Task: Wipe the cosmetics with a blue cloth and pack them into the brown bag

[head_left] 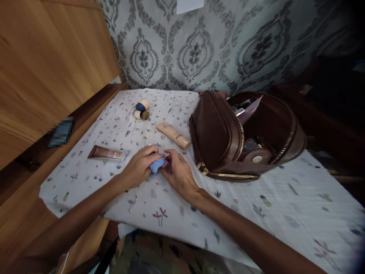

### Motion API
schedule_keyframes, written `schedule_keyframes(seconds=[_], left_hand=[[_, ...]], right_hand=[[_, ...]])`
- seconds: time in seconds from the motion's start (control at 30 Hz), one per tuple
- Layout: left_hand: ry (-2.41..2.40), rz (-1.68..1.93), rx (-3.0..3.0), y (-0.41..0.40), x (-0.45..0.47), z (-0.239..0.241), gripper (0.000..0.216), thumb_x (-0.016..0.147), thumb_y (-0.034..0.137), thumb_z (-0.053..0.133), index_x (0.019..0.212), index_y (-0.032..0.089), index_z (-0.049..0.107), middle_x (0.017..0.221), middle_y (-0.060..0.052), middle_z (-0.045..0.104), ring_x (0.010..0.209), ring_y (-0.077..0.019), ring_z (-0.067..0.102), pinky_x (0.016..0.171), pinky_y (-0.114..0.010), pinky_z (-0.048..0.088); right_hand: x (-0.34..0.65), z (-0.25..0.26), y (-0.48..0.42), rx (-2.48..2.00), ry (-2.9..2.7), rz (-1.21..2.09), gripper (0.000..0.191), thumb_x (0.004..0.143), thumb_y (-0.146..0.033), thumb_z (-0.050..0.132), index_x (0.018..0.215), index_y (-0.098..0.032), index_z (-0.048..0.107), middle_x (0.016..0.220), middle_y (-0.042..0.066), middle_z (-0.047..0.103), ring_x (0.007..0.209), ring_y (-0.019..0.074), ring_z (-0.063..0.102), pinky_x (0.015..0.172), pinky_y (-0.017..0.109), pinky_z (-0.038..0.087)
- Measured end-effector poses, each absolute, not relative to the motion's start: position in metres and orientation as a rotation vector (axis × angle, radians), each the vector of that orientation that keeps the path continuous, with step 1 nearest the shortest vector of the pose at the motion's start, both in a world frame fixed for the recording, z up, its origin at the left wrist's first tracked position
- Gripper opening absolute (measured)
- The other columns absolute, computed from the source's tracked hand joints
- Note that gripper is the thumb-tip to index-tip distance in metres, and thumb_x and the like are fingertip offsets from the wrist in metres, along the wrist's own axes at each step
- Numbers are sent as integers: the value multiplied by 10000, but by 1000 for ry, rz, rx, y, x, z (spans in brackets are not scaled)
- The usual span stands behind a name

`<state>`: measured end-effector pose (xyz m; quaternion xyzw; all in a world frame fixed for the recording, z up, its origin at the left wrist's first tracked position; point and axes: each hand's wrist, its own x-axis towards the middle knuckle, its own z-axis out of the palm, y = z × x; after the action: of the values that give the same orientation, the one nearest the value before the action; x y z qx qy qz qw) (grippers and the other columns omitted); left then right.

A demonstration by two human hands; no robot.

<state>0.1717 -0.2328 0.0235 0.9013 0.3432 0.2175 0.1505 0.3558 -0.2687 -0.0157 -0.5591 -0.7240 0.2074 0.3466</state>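
A small crumpled blue cloth (157,165) is bunched in the fingers of my left hand (137,166), just above the patterned sheet. My right hand (181,176) meets it from the right. Its thumb and fingers close around a small pinkish thing at the cloth's edge, mostly hidden by the fingers. Left of my left hand lies a brown tube with a clear cap (107,153). A beige tube (173,135) lies on its side beyond my right hand, close to the bag.
An unzipped brown leather bag (216,131) with items inside stands at the right. Small round containers (142,109) sit near the back left. The patterned sheet (242,217) covers the surface. A wooden cabinet (54,49) borders the left, a papered wall (196,49) the back.
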Motion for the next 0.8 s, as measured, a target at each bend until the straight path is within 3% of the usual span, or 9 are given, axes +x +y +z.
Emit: schedule_keyframes(seconds=[0.2, 0.37, 0.6, 0.8], left_hand=[[1373, 472, 2490, -197, 150, 26, 422, 776, 45, 435, 1060, 192, 710, 1040, -70, 634, 1026, -240, 610, 940, -374, 494], [1514, 616, 2381, -196, 146, 20, 431, 786, 69, 485, 1169, 206, 625, 1151, -66, 673, 1093, -246, 617, 977, -370, 482], [1405, 936, 2319, -207, 149, 22, 232, 840, 141, 522, 1049, 194, 611, 1034, -40, 691, 967, -203, 636, 884, -317, 498], [926, 823, 2488, -211, 164, 18, 409, 802, 9, 432, 1087, 195, 660, 1123, -68, 692, 1087, -204, 631, 967, -344, 494]], right_hand=[[358, -14, -271, -1407, -1924, 467, 183, 898, -211, 608, 1081, -211, 603, 1021, 90, 669, 963, 264, 609, 840, 402, 521], [359, -13, -272, -1411, -1969, 480, 245, 878, -179, 631, 1120, -209, 608, 1058, 88, 641, 1005, 271, 594, 863, 409, 521], [361, -17, -271, -1378, -1921, 426, 233, 872, -109, 617, 1074, -223, 631, 1009, 72, 644, 983, 257, 609, 847, 391, 527], [364, -23, -270, -1270, -1956, 304, 187, 883, -98, 624, 1029, -213, 650, 969, 71, 664, 939, 261, 615, 816, 405, 536]])
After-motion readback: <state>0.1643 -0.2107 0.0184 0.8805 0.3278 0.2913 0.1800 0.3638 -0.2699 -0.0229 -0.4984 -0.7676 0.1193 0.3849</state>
